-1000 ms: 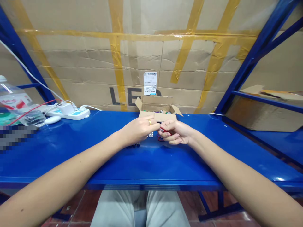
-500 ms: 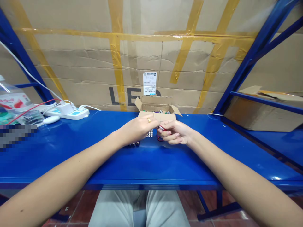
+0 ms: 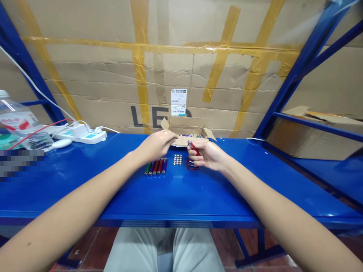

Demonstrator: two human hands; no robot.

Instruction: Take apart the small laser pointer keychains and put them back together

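Observation:
My right hand (image 3: 207,154) is closed around a small red tube (image 3: 194,147) with a red loop hanging below it, just above the blue shelf (image 3: 181,196). My left hand (image 3: 157,145) hovers a little to the left with its fingertips pinched together; whatever they hold is too small to make out. Between and below the hands lie a row of several coloured tubes (image 3: 156,166) and a cluster of small silver button cells (image 3: 177,159). A small open cardboard box (image 3: 185,132) stands right behind the hands.
A white power strip (image 3: 82,135) with plugs and cables, a white mouse (image 3: 61,143) and a plastic water bottle (image 3: 21,126) sit at the far left. A large taped cardboard sheet forms the back wall. Blue rack posts stand on both sides; another carton (image 3: 314,132) lies at right.
My hands have drifted apart and lifted slightly. The left hand moved left and back, uncovering the row of coloured tubes and the button cells. The right hand still holds the red tube.

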